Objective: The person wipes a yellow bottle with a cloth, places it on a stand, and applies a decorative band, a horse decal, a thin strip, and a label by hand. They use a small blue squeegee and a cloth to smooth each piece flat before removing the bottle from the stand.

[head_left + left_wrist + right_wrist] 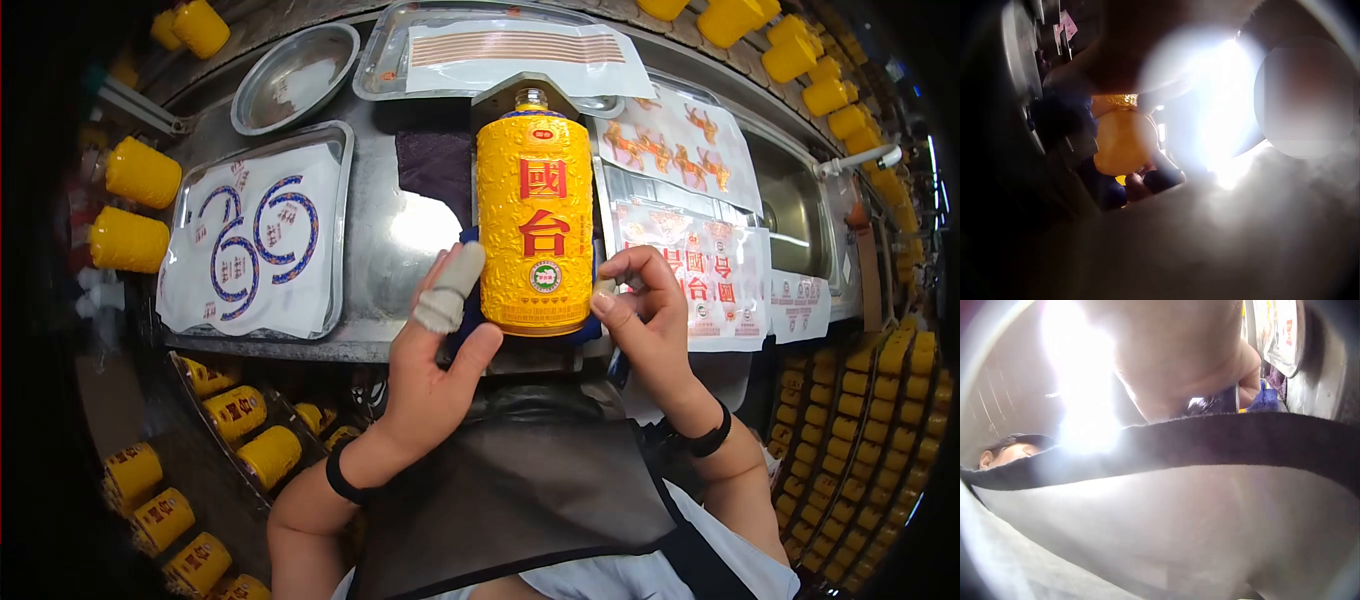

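Observation:
A yellow embossed bottle (533,220) with large red characters and a round green-and-white emblem lies label up, its threaded glass neck toward the far side. My left hand (432,365) is along its left side, fingers extended and thumb near the base. Pale finger covers (440,310) wrap some of its fingers. On the other side, my right hand (655,325) has bent fingers, thumb and forefinger close together at the lower right edge. A small pale patch shows between them; I cannot tell whether it is held. In the left wrist view the round yellow bottle base (1125,142) shows.
Left, a metal tray (347,170) bears sheets of blue curved strips and red print. A metal bowl (350,75) and a striped sheet (530,58) lie behind. Decal sheets (700,260) lie right, before a sink (790,200). Dark cloth (435,170) lies beside the bottle; yellow bottles (140,170) stand around.

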The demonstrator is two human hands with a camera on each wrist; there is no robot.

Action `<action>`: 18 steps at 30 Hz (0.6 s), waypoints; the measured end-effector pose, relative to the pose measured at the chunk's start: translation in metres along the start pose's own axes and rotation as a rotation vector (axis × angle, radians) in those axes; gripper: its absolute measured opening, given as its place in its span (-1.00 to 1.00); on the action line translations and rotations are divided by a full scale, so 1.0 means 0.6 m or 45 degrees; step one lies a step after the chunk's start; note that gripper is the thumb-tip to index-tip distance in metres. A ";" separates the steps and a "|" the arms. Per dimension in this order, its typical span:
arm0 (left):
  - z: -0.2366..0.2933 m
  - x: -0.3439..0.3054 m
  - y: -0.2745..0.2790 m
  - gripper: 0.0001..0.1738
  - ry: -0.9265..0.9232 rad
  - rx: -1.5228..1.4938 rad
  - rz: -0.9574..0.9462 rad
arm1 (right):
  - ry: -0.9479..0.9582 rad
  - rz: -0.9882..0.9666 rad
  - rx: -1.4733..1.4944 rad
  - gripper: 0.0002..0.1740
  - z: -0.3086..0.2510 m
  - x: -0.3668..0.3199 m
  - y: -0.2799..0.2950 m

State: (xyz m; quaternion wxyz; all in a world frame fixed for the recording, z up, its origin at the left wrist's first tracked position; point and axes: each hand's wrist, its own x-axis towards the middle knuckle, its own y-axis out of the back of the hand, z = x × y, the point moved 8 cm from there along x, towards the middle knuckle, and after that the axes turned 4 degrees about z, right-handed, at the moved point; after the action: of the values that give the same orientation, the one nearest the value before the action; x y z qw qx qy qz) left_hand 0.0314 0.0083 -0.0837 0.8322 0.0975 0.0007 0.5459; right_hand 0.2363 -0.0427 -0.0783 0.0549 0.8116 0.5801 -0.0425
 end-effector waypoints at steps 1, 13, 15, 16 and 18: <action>0.022 -0.005 0.010 -0.35 -0.138 0.228 -0.019 | 0.146 0.052 -0.041 -0.73 -0.012 -0.006 0.005; 0.090 -0.008 -0.045 -0.35 -0.568 1.073 -0.157 | 0.910 -0.023 -0.625 -0.66 -0.075 -0.074 -0.017; 0.096 0.002 -0.047 -0.31 -0.591 1.109 -0.132 | 0.930 -0.023 -0.654 -0.66 -0.079 -0.075 -0.017; 0.098 0.009 -0.046 -0.30 -0.585 1.106 -0.108 | 0.939 -0.023 -0.667 -0.66 -0.080 -0.076 -0.016; 0.099 0.023 -0.041 -0.29 -0.575 1.098 -0.075 | 0.936 -0.037 -0.666 -0.67 -0.075 -0.078 -0.016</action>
State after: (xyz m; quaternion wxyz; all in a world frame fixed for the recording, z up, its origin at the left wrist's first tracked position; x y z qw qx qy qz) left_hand 0.0657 0.0018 -0.0278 0.7104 0.5493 0.0490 0.4374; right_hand 0.2121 -0.0769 -0.0282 0.0480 0.7234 0.5636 0.3958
